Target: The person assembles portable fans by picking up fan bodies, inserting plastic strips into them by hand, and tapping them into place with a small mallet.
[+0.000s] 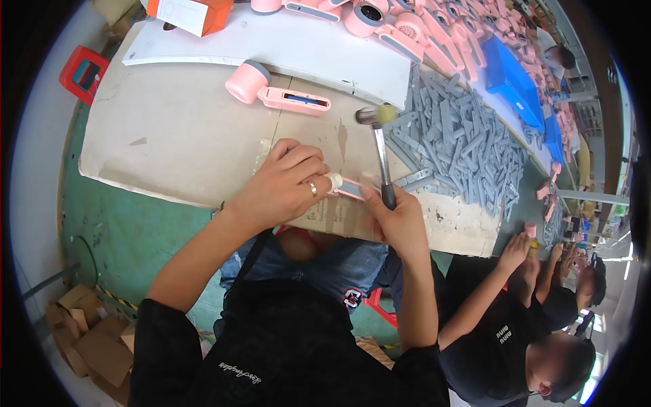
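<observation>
My left hand [288,180] curls over a pink device with a grey strip [350,188], just above the table's near edge. Most of that device is hidden under the fingers. A ring is on one finger, and a white cover wraps a fingertip. My right hand [401,218] is closed round the black grip of a hammer [382,152], whose head with a yellow face points away from me. The right thumb lies against the end of the pink and grey piece. Beyond my hands rests a pink hair-dryer-shaped device [247,82], its handle slot uncovered with blue inside.
A large heap of grey plastic strips [461,139] covers the table's right side. Several pink devices [410,30] crowd the white board [271,44] at the back. Blue bins [513,81], an orange box [191,15] and a red stool [84,74] stand around. Co-workers [536,359] sit to my right.
</observation>
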A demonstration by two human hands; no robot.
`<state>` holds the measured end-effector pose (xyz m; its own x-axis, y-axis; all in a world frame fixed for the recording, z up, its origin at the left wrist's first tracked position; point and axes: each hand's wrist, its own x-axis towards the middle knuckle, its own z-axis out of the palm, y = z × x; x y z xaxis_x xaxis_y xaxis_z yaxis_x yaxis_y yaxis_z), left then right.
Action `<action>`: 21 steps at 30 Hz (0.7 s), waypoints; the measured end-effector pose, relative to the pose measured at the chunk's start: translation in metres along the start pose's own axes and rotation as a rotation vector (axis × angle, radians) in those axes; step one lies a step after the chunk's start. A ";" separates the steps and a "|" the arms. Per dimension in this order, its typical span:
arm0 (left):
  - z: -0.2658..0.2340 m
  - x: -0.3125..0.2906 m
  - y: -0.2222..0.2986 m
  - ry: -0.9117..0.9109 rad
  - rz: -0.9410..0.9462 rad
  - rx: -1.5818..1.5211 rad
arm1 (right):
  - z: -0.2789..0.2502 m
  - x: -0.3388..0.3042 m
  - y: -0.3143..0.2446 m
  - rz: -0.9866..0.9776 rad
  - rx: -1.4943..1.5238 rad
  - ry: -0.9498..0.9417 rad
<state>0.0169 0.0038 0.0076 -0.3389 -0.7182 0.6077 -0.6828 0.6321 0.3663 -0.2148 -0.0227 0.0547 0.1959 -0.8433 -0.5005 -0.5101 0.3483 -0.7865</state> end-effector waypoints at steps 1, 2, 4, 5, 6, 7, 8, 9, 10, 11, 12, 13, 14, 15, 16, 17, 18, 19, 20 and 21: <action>0.001 -0.001 0.000 -0.007 0.007 0.007 | -0.002 0.003 0.005 0.007 -0.001 0.001; 0.001 0.000 -0.001 -0.009 0.005 0.001 | -0.005 0.008 0.008 0.067 0.246 -0.113; -0.001 0.001 -0.001 0.007 0.028 0.020 | -0.003 0.011 0.012 0.094 0.503 -0.240; -0.002 0.000 0.001 0.005 0.030 0.015 | 0.001 0.008 0.013 0.101 0.505 -0.193; -0.003 0.001 0.002 -0.005 0.017 0.009 | 0.005 0.006 0.012 0.102 0.505 -0.144; -0.004 0.002 0.003 -0.013 0.006 0.003 | 0.008 0.003 0.011 0.103 0.495 -0.100; -0.004 0.001 0.003 -0.010 0.015 0.003 | 0.007 0.002 0.012 0.096 0.497 -0.093; -0.005 0.001 0.002 -0.016 0.022 0.014 | 0.008 0.006 0.014 0.097 0.491 -0.099; -0.006 0.003 0.001 -0.022 0.028 0.026 | 0.008 0.008 0.014 0.099 0.486 -0.105; -0.007 0.008 0.001 -0.018 0.038 0.035 | 0.008 0.006 0.012 0.120 0.490 -0.093; -0.010 0.014 0.007 -0.009 0.067 0.077 | 0.009 0.005 0.013 0.116 0.493 -0.094; -0.011 0.016 0.010 -0.001 0.094 0.119 | 0.009 0.005 0.015 0.098 0.501 -0.090; -0.009 0.016 0.006 -0.005 0.093 0.122 | 0.010 0.005 0.016 0.081 0.510 -0.087; -0.005 0.015 0.000 -0.093 0.152 0.120 | 0.010 0.003 0.015 0.081 0.508 -0.083; -0.003 0.015 -0.003 -0.182 0.210 0.116 | 0.009 0.003 0.013 0.082 0.506 -0.079; -0.004 0.012 -0.002 -0.204 0.177 0.130 | 0.010 0.004 0.014 0.059 0.519 -0.093; -0.003 0.013 -0.004 -0.209 0.180 0.127 | 0.009 0.005 0.014 0.062 0.524 -0.090; -0.004 0.013 -0.005 -0.217 0.168 0.103 | 0.009 0.005 0.014 0.065 0.517 -0.090; -0.004 0.013 -0.006 -0.224 0.156 0.079 | 0.009 0.004 0.015 0.068 0.509 -0.090; -0.004 0.013 -0.006 -0.233 0.160 0.081 | 0.011 0.004 0.014 0.068 0.519 -0.091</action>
<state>0.0193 -0.0080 0.0159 -0.5796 -0.6643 0.4719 -0.6549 0.7244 0.2154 -0.2123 -0.0171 0.0376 0.2602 -0.7809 -0.5679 -0.0473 0.5771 -0.8153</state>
